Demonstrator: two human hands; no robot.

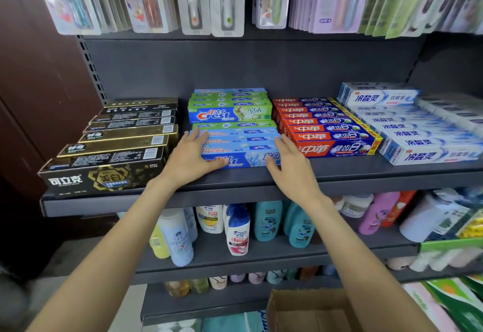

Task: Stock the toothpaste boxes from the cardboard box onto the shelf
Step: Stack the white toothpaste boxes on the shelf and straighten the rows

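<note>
Both hands lie flat and spread, fingers open, gripping nothing — the left hand point(192, 158) on the left end of the light-blue toothpaste boxes point(239, 146); the right hand point(290, 164) against their right end; the boxes sit between them on the shelf point(366, 175); the cardboard box point(300, 310) stands below.

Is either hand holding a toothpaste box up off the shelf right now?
No, the left hand and right hand lie flat against the blue Crest boxes resting on the shelf.
</note>
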